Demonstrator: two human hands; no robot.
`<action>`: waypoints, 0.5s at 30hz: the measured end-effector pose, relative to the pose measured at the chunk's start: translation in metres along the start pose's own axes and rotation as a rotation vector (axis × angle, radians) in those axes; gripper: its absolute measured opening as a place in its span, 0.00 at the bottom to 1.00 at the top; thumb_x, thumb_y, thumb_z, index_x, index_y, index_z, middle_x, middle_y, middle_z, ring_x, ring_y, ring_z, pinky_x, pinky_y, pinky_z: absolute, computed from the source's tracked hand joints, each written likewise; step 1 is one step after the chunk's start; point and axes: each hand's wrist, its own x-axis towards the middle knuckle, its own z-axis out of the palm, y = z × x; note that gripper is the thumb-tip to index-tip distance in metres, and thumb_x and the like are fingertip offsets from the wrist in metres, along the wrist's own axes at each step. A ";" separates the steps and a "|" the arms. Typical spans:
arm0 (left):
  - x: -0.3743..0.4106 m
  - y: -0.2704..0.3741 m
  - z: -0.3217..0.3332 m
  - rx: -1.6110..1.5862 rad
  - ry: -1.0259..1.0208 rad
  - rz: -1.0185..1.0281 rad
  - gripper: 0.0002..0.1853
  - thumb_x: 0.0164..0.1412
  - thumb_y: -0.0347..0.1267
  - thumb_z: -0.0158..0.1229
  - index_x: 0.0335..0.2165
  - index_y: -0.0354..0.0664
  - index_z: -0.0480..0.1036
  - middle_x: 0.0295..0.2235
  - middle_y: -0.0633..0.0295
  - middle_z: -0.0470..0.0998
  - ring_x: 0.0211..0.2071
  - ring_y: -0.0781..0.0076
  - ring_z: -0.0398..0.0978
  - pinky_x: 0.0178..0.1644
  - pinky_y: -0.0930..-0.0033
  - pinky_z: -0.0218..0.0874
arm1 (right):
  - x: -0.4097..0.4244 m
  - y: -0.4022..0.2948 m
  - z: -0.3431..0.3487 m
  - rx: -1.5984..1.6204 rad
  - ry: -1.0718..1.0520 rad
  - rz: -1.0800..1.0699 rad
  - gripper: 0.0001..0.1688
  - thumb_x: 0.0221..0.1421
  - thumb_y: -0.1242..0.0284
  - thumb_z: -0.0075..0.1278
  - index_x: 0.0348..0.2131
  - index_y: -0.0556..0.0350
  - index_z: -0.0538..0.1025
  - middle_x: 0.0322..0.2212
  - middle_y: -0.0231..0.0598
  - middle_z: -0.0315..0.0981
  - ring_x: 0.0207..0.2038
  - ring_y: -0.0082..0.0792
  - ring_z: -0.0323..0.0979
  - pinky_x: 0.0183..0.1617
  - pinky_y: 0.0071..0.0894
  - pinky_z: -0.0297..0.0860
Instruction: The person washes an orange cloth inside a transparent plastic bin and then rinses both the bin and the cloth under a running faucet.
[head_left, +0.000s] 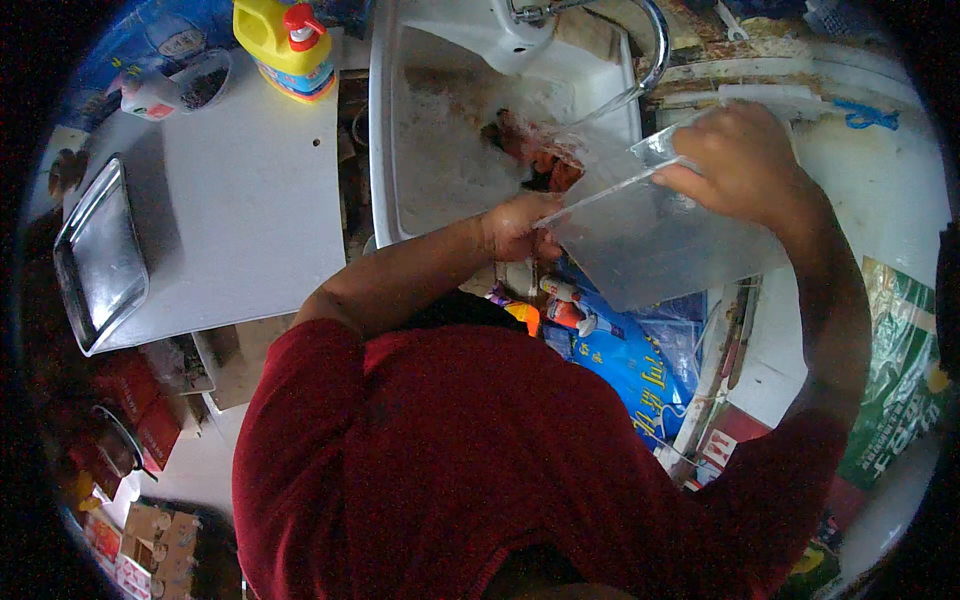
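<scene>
Both my hands hold a wet, translucent rectangular container or tray (675, 240), tilted over the near right rim of a white sink (380, 150). My left hand (525, 229) grips its left corner. My right hand (739, 161) grips its upper edge, with fingers and thumb on either side. Water runs from a curved chrome faucet (660, 52) and splashes between the sink and the container. A dark reddish-brown wet thing (566, 174), perhaps a cloth, lies in the basin. Whether the container has deep walls, I cannot tell.
On the light tabletop (247, 202) at left are a shiny metal tray (109, 259), a yellow jug with a red cap (289, 52) and a clear tub (202, 82). Blue printed bags (630, 367) lie below the sink. A green printed bag (892, 375) is at right, cardboard boxes (157, 544) lower left.
</scene>
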 end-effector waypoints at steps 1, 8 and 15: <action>0.001 -0.003 -0.001 0.021 -0.034 0.020 0.09 0.50 0.34 0.47 0.31 0.45 0.68 0.23 0.68 0.68 0.22 0.77 0.63 0.23 0.74 0.58 | 0.009 -0.002 -0.004 -0.022 -0.060 -0.016 0.20 0.41 0.57 0.49 0.15 0.55 0.70 0.14 0.43 0.66 0.20 0.44 0.66 0.25 0.40 0.61; -0.011 -0.013 -0.007 0.309 -0.180 -0.090 0.13 0.47 0.29 0.50 0.35 0.45 0.69 0.32 0.65 0.71 0.29 0.74 0.67 0.25 0.77 0.59 | 0.048 -0.017 -0.003 -0.085 -0.228 -0.103 0.21 0.39 0.55 0.48 0.13 0.55 0.72 0.11 0.44 0.65 0.21 0.45 0.67 0.27 0.40 0.61; 0.003 -0.066 -0.027 -0.331 -0.307 -0.213 0.12 0.46 0.26 0.50 0.35 0.40 0.68 0.32 0.62 0.72 0.30 0.74 0.69 0.27 0.75 0.61 | 0.055 -0.027 -0.003 -0.083 -0.191 -0.186 0.21 0.39 0.56 0.48 0.13 0.56 0.73 0.12 0.46 0.66 0.19 0.46 0.67 0.26 0.41 0.62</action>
